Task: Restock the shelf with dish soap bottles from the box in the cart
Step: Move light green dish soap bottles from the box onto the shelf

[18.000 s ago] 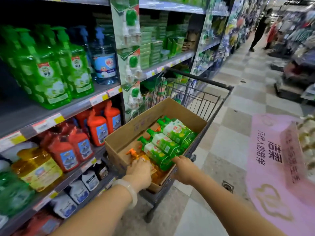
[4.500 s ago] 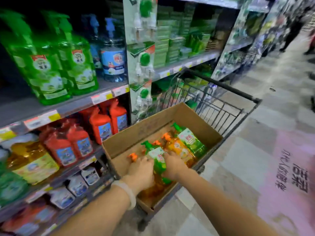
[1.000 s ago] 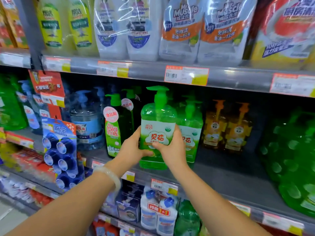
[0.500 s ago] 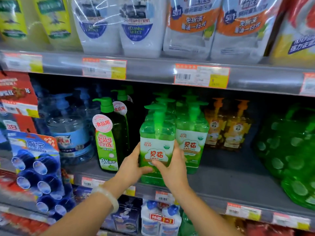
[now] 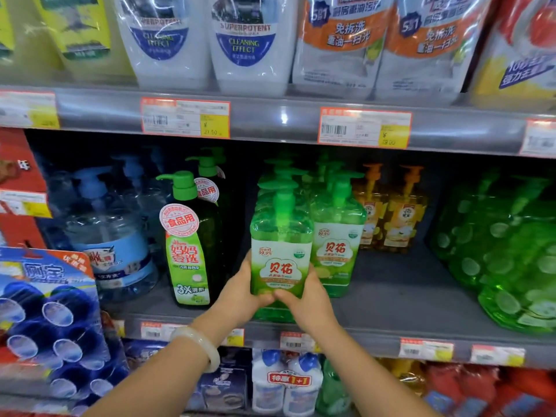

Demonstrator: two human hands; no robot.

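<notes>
A green pump bottle of dish soap (image 5: 281,245) with a white and green label stands upright at the front of the grey middle shelf (image 5: 391,311). My left hand (image 5: 237,293) grips its lower left side and my right hand (image 5: 307,299) grips its lower right side, thumbs meeting on the label's bottom edge. Behind it stands a row of identical green bottles, and a second row (image 5: 337,236) stands just to its right. The cart and the box are out of view.
A dark green bottle (image 5: 188,245) with a round red sticker stands to the left, then a large blue bottle (image 5: 111,236). Orange pump bottles (image 5: 391,212) stand at the back right, big green bottles (image 5: 505,251) far right. Refill pouches (image 5: 249,40) fill the shelf above.
Both hands have pushed the green bottle lower and further onto the shelf, in front of its row. The view has moved closer to the shelf.
</notes>
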